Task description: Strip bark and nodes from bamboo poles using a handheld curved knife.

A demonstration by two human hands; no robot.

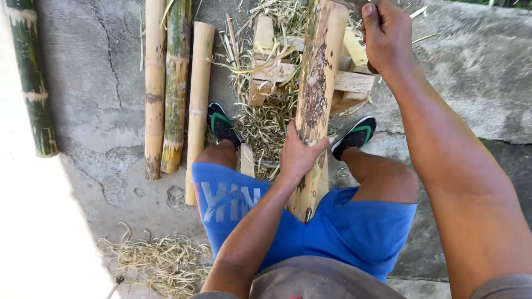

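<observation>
Gripping a bamboo pole [316,99] that slants between blue-shorted knees, the left hand [296,158] wraps around its lower part. Farther up, the right hand [386,36] is clenched on a tool handle beside the pole, above wooden blocks [349,83] and shavings [266,124].

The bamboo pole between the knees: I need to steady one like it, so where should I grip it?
Grip the bamboo pole at mid-length from its left side, where the left hand wraps it. It slants from lap to wooden block, so its middle is free; the right hand occupies the far end.
</observation>
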